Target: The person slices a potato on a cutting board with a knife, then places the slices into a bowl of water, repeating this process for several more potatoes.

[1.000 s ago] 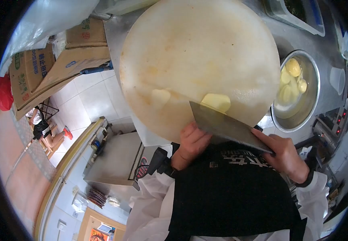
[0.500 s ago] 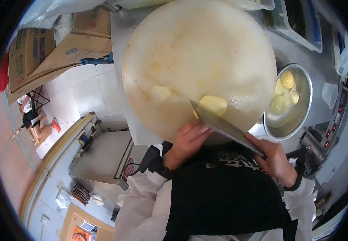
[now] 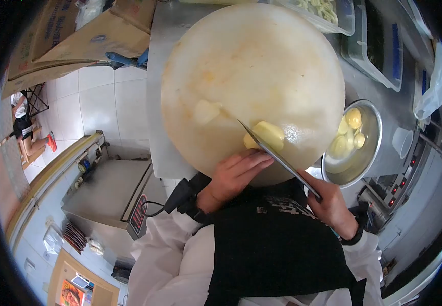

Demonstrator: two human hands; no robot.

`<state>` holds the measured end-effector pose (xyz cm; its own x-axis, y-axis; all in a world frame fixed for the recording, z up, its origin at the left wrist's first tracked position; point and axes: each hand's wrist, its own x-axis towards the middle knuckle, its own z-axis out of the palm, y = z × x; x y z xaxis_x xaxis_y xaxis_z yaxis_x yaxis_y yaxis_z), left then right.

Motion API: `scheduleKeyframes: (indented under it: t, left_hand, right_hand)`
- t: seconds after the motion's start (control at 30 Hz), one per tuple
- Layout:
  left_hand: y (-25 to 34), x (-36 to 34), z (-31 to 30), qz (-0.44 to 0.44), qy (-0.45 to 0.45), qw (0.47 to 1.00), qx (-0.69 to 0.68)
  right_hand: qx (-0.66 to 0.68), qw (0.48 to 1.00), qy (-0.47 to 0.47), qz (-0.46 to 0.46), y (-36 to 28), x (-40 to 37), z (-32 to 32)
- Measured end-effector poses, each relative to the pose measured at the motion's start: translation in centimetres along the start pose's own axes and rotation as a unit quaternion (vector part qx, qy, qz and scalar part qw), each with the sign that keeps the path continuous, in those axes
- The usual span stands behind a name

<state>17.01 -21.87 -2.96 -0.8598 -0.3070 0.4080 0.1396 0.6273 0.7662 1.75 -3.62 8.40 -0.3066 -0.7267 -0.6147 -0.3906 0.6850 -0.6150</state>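
**Peeled potato under the cleaver, near edge of the round board**

The potato [image 3: 268, 133] lies on the cutting board [image 3: 251, 61], close to the edge nearest my body, pale yellow and bare of skin. My left hand [image 3: 233, 176] reaches up to it from below. Its fingers [image 3: 254, 159] lie stretched out side by side, tips against the potato's near end and not wrapped round it. My right hand [image 3: 330, 206] is clamped on the handle of the cleaver [image 3: 277, 157], whose blade runs slantwise across the potato's near side, edge down.

A smaller cut piece [image 3: 205, 111] sits apart to the left on the same board. To the right, on the steel desk [image 3: 155, 76], a metal bowl [image 3: 344, 174] holds more peeled potatoes [image 3: 353, 118] in water.

Handling, as I judge it: the potato is firm and fairly dense, so it will not give under pressure. A peeled, wet surface is slick, though, and its rounded body is apt to roll. The board beside it glistens, which adds to the slip. The best hold is across the top and far flank, pressing down, with the tips tucked back from the blade. A cut face turned down would steady it.
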Motion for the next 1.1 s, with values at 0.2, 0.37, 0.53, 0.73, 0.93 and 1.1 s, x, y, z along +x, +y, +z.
scheduleKeyframes:
  t: [0.2,0.37,0.53,0.73,0.93,1.1]
  left_hand:
    - [-0.6,-1.4,0.5,0.004,0.011,1.000,-0.011]
    - [0.0,-0.4,-0.2,-0.004,-0.022,1.000,0.004]
    - [0.0,-0.1,-0.5,-0.007,-0.037,0.999,0.006]
    - [-0.1,-0.6,-0.2,-0.005,-0.015,1.000,0.004]
    - [0.0,-0.3,-0.3,-0.009,-0.009,1.000,-0.001]
    - [0.0,-0.1,-0.5,-0.012,-0.020,1.000,-0.005]
  right_hand:
    - [-0.032,0.996,-0.049,0.067,-3.1,-3.0,-2.1]
    - [-0.034,0.998,-0.005,0.044,-1.3,-0.2,0.7]
    - [-0.010,1.000,0.017,0.025,-0.6,-0.7,1.0]
    - [-0.037,0.996,-0.023,0.074,-3.2,-3.5,-1.3]
    - [-0.042,0.996,-0.009,0.078,-2.1,-0.3,1.1]
    - [-0.003,0.999,0.016,0.050,-1.4,-0.6,1.0]
